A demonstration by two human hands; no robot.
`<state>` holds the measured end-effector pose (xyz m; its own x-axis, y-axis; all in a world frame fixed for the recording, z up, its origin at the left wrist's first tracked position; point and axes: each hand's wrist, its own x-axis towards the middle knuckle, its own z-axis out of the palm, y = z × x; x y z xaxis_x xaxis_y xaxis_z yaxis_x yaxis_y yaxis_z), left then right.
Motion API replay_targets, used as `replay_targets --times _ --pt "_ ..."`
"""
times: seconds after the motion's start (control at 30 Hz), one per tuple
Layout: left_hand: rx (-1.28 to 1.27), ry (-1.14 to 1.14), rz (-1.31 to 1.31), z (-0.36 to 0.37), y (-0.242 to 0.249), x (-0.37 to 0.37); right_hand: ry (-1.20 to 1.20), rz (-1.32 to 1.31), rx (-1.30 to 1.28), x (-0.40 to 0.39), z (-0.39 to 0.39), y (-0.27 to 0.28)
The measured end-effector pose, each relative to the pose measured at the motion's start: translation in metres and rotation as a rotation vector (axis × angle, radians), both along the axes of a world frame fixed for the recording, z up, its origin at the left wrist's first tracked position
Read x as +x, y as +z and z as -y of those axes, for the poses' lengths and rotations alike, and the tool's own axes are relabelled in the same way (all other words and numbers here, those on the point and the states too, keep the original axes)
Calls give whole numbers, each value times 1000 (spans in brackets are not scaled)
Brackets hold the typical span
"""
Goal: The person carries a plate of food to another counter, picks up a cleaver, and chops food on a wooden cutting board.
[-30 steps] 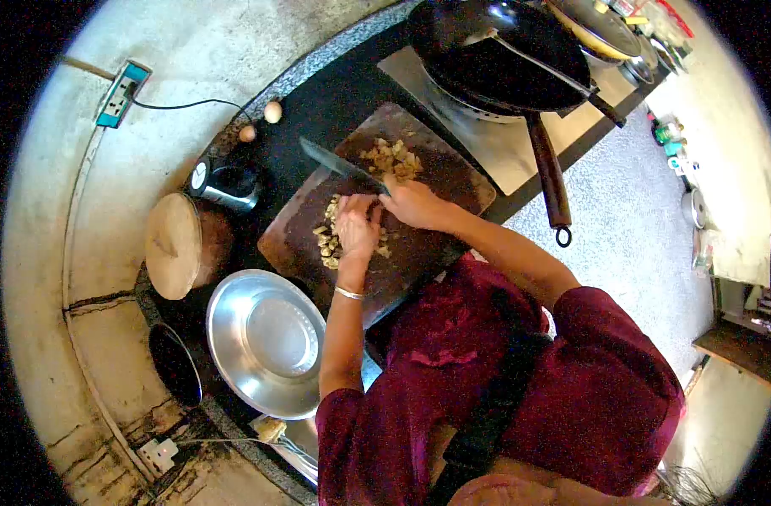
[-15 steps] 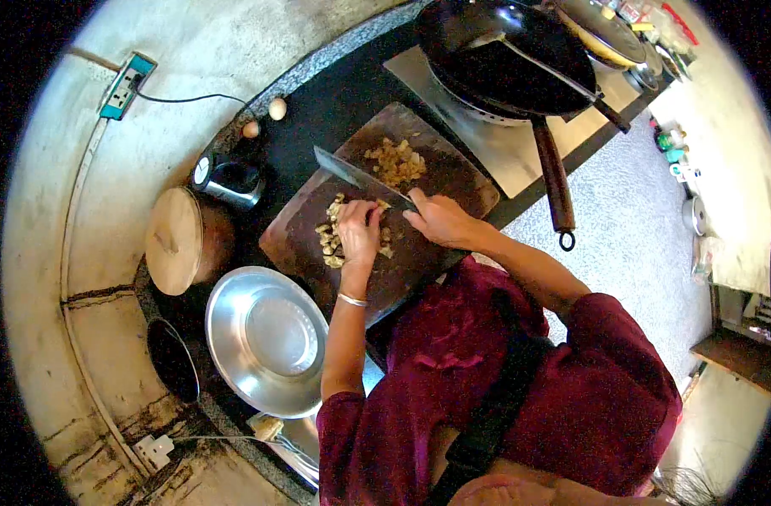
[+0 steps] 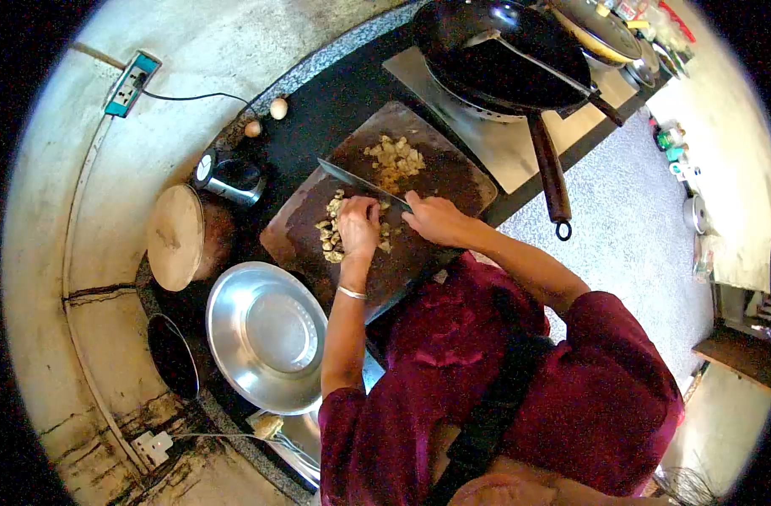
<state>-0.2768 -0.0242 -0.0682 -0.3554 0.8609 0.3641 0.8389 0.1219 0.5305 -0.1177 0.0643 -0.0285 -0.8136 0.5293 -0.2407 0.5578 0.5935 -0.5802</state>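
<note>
My right hand (image 3: pixel 436 219) is wrapped round the handle of a kitchen knife (image 3: pixel 352 177). Its broad blade points up and left across a dark wooden cutting board (image 3: pixel 297 219). My left hand (image 3: pixel 359 226) rests on the board just below the blade, fingers curled down; what they hold is hidden. Small, lumpy brownish food pieces (image 3: pixel 331 240), possibly mushrooms, lie along its left side, and a few bits (image 3: pixel 385 242) lie to its right. Beyond the blade sits a pile of chopped pale-yellow pieces (image 3: pixel 394 158).
A metal basin (image 3: pixel 234 367) stands left of my forearm, with a wooden-lidded pot (image 3: pixel 175 240) behind it. Past the board, a black wok (image 3: pixel 453 72) sits on the stove, a spatula (image 3: pixel 541 63) in it and its handle jutting toward me. Two eggs (image 3: pixel 278 108) lie near the wall.
The knife blade has come down slightly and shows less of its flat side. My left fingers have drawn in and curled more. The board and food piles look the same.
</note>
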Motion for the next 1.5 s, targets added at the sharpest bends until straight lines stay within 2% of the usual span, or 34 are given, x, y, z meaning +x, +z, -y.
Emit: replay_targets --times 0.13,0.2,0.37,0.5,0.6,0.63,0.7,0.83,0.9,0.97,1.1,1.3,1.5 --pt "21 -25 -3 -5 -2 3 3 11 -7 6 2 -2" --pt "19 -52 -14 -3 -3 1 -13 -119 47 -6 3 -14" --pt "-9 -76 -15 -5 -2 0 -48 -182 71 -30 -16 -32" --pt "25 -83 -46 2 7 1 -94 -276 45 -25 -22 -17" --pt "69 -64 13 6 14 0 -87 -488 148 -17 -30 -9" --pt "92 -15 -45 8 15 -3 -82 -487 142 -13 -28 -4" --pt "39 16 -114 14 20 -14 -24 -313 25 -1 -24 7" --pt "-34 77 -167 21 25 -17 -7 -143 27 25 -7 2" --pt "-164 52 -77 25 23 -14 -5 -145 -33 33 -5 1" --pt "-214 26 -87 25 23 -11 -17 -184 33 35 -4 -7" --pt "-173 -14 4 15 10 -1 -9 -175 82 40 -8 -17" --pt "-79 -84 79 3 3 -3 -103 -253 -36 29 -19 -12" --pt "-58 11 94 8 17 -2 -111 -254 -22 25 -9 -2"
